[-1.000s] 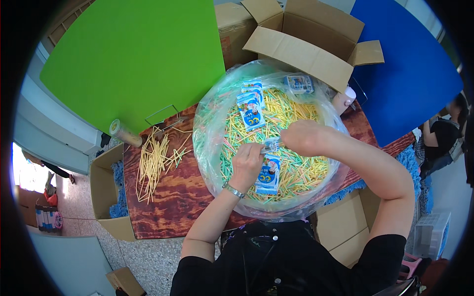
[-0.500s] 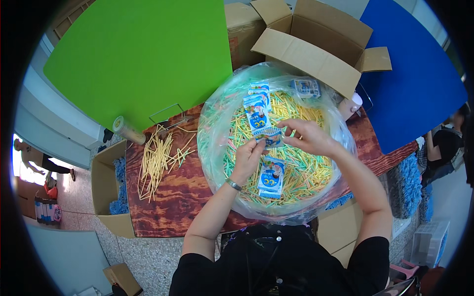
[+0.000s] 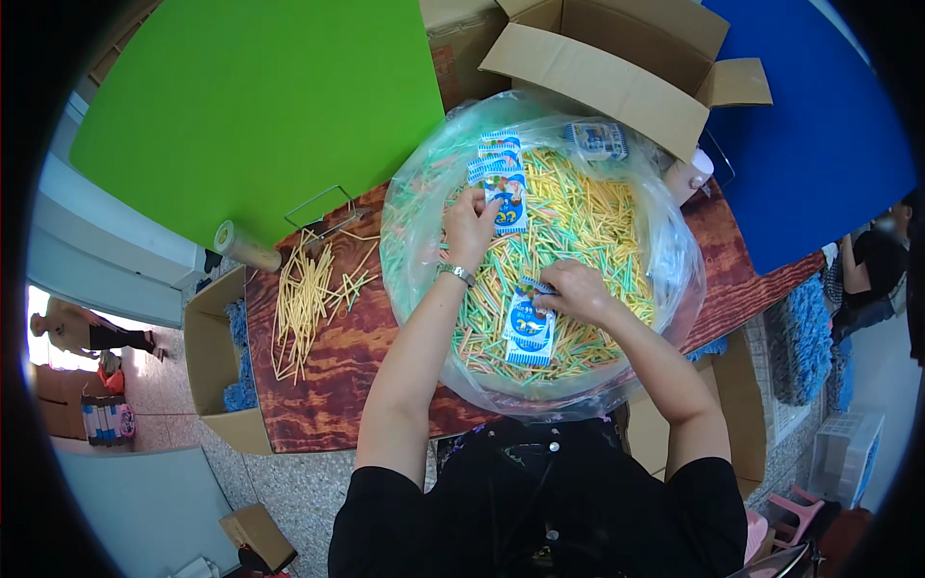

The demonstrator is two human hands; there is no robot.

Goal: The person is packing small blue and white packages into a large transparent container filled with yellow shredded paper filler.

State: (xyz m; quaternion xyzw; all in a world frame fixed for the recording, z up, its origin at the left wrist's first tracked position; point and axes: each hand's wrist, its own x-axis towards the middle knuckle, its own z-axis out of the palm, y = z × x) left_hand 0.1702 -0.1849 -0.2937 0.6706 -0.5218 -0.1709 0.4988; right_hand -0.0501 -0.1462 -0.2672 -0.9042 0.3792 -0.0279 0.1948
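Head view: left hand [image 3: 469,227] reaching forward into the clear plastic-lined basin [image 3: 665,222] of yellow, green and pink sticks [image 3: 578,222], fingers closed on a blue-and-white packet [image 3: 507,202] at the near end of a row of like packets [image 3: 496,156]. Right hand [image 3: 575,290] nearer the body, fingers pinching the top edge of another blue-and-white packet [image 3: 527,329] lying on the sticks. Loose yellow sticks [image 3: 303,299] spread on the wooden table [image 3: 328,376] to the left, well apart from the basin. Open cardboard box [image 3: 617,58] beyond.

Left hand [image 3: 469,226] reaches forward, right hand [image 3: 575,291] nearer, fingers seemingly curled.
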